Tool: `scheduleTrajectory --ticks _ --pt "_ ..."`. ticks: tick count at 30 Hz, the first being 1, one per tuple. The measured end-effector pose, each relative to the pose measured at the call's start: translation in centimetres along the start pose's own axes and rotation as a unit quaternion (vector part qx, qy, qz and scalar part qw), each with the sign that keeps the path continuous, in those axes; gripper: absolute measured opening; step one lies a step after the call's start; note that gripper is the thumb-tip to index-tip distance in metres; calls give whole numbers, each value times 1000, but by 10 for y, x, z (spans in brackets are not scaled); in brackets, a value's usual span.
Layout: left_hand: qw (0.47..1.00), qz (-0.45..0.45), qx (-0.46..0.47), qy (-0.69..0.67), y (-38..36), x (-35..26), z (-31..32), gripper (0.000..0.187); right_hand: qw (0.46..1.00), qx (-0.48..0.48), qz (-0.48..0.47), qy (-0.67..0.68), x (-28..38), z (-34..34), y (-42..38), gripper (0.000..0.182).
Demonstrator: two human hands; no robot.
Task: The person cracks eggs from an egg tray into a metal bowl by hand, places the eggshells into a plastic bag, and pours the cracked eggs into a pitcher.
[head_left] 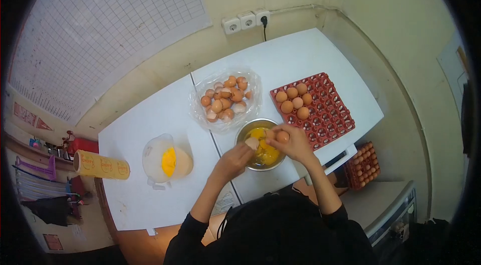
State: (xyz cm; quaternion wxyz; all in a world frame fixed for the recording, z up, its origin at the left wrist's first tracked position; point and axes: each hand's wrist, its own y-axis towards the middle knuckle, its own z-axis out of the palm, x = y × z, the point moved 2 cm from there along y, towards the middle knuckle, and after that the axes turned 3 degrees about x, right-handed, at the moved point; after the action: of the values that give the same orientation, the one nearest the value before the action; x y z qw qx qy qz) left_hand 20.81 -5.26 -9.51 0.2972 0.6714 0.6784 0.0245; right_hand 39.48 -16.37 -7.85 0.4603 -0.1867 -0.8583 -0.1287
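A metal bowl (pixel 241 159) with yolks and egg white in it stands at the table's front edge. Over its left side my left hand (pixel 234 161) is closed on a piece of eggshell (pixel 252 143). My right hand (pixel 294 143) is over the bowl's right side, its fingers wrapped round a brown egg (pixel 283 137), with another shell piece (pixel 270 134) beside it at the fingertips. Behind the bowl lies a clear plastic bag (pixel 198 86) full of broken shells. The red egg tray (pixel 328 109) to the right holds several whole brown eggs (pixel 298 102) at its left.
On the white table (pixel 135 109), a clear jug (pixel 153 157) with yellow contents stands left, near a yellow roll (pixel 104 165). More eggs in a red tray (pixel 365 167) sit low at the right. Wall sockets (pixel 247 20) with a plugged cord are behind the table.
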Motion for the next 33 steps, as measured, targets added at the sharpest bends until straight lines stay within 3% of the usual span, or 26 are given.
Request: scheduleTrajectory --ticks 6,8,12,15,20,24,26,29,33 --pt "996 -64 -39 55 45 67 -35 30 995 -29 -92 23 44 15 99 50" --pt "982 -155 -53 97 59 80 -46 25 988 -65 -133 38 42 23 117 51" --pt "990 -107 -23 85 53 101 -43 16 988 -85 -124 38 27 10 99 47" --pt "986 -157 -14 49 54 98 -29 14 997 -44 -63 7 11 -26 63 41" --pt "990 -138 -15 -14 84 97 29 22 978 -201 40 43 -53 -87 9 30" --pt "997 -57 16 -41 127 73 67 36 961 -265 66 45 -90 -112 -31 27" --pt "998 -51 19 -30 141 67 86 46 947 -250 182 91 -89 -119 -52 25" --pt "985 -110 135 18 154 62 108 56 943 -260 190 84 -96 -120 -71 24" --pt "989 -127 64 50 158 55 119 55 937 -264 197 116 -103 -118 -88 25"
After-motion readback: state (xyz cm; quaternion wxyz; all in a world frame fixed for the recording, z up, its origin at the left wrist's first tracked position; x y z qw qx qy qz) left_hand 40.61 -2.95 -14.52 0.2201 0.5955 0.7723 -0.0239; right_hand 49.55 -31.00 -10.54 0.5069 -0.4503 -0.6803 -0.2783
